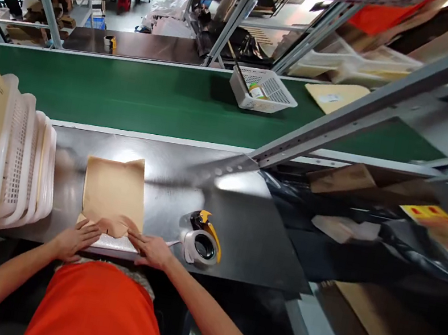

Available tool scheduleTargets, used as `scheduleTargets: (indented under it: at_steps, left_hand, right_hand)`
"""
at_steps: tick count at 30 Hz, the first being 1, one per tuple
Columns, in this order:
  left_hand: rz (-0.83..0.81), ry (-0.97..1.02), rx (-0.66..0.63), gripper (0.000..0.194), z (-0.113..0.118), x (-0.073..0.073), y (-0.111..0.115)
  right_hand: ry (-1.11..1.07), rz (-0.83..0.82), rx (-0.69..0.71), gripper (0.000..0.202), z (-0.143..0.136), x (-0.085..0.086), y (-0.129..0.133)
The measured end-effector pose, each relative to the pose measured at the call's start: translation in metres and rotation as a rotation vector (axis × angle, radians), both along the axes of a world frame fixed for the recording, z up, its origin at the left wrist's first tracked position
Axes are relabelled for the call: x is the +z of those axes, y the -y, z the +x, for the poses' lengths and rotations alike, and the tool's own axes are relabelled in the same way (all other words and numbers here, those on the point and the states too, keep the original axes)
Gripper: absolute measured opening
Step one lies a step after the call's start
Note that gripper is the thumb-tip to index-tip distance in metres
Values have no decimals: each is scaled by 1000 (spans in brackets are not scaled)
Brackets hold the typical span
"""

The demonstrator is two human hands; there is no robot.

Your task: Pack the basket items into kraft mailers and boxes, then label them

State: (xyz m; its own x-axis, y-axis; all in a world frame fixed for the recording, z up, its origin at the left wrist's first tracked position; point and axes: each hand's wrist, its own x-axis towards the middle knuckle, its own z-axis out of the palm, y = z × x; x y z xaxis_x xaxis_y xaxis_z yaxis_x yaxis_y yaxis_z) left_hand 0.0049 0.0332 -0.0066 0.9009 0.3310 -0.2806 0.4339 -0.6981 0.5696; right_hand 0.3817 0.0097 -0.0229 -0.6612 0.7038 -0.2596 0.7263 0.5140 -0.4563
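Note:
A tan paper padded mailer (115, 189) lies flat on the metal bench in front of my body. Its near end is folded and creased, and a strip of white bubble lining (115, 243) shows along the near edge. My left hand (76, 240) rests on the near left corner, fingers stretched out over the paper. On the near right corner, my right hand (153, 251) presses with extended fingers, its thumb apart. Just right of that hand sits a tape dispenser (206, 239) with a yellow and black handle and a clear roll.
Nested white plastic baskets (13, 153), with tan mailers between them, stand at the left. Beyond the metal bench (239, 228) runs a green conveyor belt (141, 95) carrying a white basket (263, 91) and another mailer (334, 97). A metal frame post (321, 130) slants across the right.

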Motion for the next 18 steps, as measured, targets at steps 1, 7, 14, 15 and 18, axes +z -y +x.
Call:
scheduleTargets:
  at_steps: [1,7,14,15,18]
  left_hand:
    - [-4,-6,12,98,-5,-4,1]
    - [-66,89,117,88,-25,-14,8]
    - [-61,166,243,62,-42,-15,14]
    - [-69,180,253,60,-42,-14,14]
    - [-122,230,287,55,-39,-9,12]
  right_hand:
    - [-10,-29,4,74,6,-3,-1]
    - [-123,-140,30,59,22,-10,3]
    - [-174,-180,-40,47,22,-8,3]
    - [-175,-186,-33,46,22,-7,2]
    - [-181,-203,-46,35,21,-6,0]
